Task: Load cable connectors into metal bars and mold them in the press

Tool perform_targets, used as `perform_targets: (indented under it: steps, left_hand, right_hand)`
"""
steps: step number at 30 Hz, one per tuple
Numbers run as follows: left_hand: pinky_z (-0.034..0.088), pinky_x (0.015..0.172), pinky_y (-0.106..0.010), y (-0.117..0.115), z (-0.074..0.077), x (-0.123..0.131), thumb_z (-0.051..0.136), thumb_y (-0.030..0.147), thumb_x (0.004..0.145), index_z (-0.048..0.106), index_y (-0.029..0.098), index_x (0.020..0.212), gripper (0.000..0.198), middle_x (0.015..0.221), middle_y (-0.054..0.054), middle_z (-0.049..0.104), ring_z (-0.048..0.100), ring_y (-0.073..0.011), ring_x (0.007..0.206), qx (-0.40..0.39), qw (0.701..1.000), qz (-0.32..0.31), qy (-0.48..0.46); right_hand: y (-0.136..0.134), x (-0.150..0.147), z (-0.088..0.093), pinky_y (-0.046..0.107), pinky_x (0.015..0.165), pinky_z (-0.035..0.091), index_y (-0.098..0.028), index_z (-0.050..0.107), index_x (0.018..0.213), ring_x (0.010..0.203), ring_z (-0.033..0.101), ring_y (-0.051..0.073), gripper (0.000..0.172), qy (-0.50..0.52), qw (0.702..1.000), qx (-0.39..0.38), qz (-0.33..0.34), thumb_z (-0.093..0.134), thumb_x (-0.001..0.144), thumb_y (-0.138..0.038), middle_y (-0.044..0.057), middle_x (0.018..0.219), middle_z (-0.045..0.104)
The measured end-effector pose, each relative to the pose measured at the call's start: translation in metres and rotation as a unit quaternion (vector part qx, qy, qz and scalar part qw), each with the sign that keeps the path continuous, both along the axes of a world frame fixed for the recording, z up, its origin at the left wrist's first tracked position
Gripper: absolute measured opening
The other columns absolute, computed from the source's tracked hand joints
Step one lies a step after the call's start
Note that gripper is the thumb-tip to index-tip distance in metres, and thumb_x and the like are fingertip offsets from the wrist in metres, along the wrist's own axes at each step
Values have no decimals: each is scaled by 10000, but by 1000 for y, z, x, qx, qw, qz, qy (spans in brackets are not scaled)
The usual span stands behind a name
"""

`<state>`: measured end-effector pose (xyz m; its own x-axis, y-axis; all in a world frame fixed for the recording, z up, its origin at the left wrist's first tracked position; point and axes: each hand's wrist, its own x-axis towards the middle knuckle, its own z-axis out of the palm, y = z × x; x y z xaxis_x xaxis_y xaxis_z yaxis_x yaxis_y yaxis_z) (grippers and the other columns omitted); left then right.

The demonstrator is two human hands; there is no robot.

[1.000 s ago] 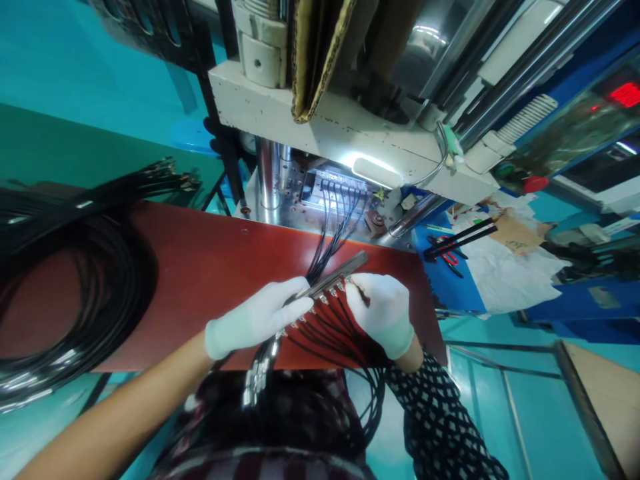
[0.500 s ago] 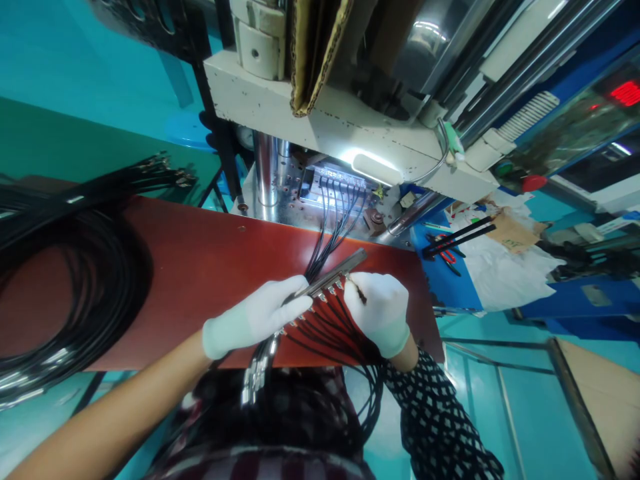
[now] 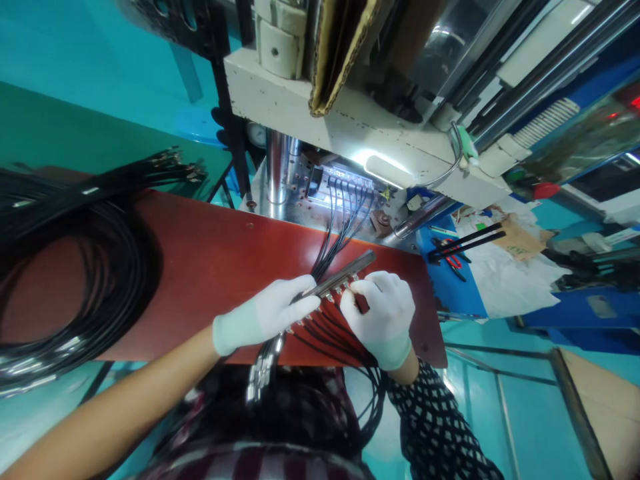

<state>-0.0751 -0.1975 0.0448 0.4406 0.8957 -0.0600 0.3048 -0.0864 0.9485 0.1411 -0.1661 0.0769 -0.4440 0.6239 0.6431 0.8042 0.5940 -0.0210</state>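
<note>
"Where's the metal bar [image 3: 345, 275]?"

"Just off centre of the view, toward five o'clock, over the red table [image 3: 215, 260]. It slants, its far tip pointing to two o'clock."

"And the hands?"

"The left hand [image 3: 273, 307], toward seven, pinches the bar between thumb and fingers. The right hand [image 3: 383, 317], between four and five, is curled, thumb and forefinger brought close beside the small connectors [image 3: 330, 297]. Whether they grip one, I can't tell."

"So which step is this?"

"I'd judge it fine finger work on that row, which lines the bar's six o'clock side. Thin black cables [image 3: 320, 340] trail from it toward five."

"What does the next move call for?"

"A steady left hold, I think, and a light right pinch that doesn't tug neighbouring cables. The lit fixture [image 3: 345, 185], at one o'clock, holds more cable ends."
</note>
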Motion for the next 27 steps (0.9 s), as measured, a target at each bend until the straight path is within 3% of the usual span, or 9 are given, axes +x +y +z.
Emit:
perform_targets:
  steps: [8, 15, 19, 23, 27]
  left_hand:
    - [368, 651, -253, 1, -1, 1, 419, 519, 990, 480, 188, 843, 367, 760, 40, 486, 456, -118, 687, 1, 1000, 21, -13]
    - [359, 637, -252, 1, -2, 2, 425, 508, 986, 457, 183, 811, 370, 740, 46, 441, 431, -113, 671, 8, 1000, 23, -11]
    - [370, 638, -247, 2, -1, 2, 440, 496, 982, 469, 181, 827, 351, 752, 45, 455, 445, -114, 676, 1, 999, 26, -35]
    - [373, 643, -245, 1, -1, 3, 442, 507, 979, 470, 180, 821, 364, 754, 43, 455, 448, -116, 684, -8, 998, 40, -48]
    - [355, 648, -249, 2, -1, 3, 425, 511, 985, 458, 179, 793, 384, 750, 41, 449, 427, -118, 689, 2, 998, 44, -35]
  right_hand:
    - [-12, 4, 5, 363, 733, 355, -248, 701, 858, 790, 560, 193, 84, -20, 1000, -1, -2, 741, 804, -298, 15, 843, 678]
    - [-5, -5, 0, 364, 702, 331, -221, 646, 700, 714, 542, 179, 100, -24, 999, 20, 17, 727, 759, -214, 7, 716, 632]
    - [-7, -4, 1, 362, 711, 336, -224, 659, 737, 722, 552, 172, 74, -13, 1000, 17, 23, 717, 774, -198, 6, 744, 651]
    - [-13, -4, 3, 375, 712, 321, -236, 690, 833, 743, 557, 181, 86, -35, 999, -4, 38, 733, 798, -301, 7, 785, 666]
    - [-13, -9, 1, 381, 695, 301, -227, 661, 730, 698, 528, 181, 95, -48, 998, -5, 40, 710, 803, -261, 0, 691, 619]
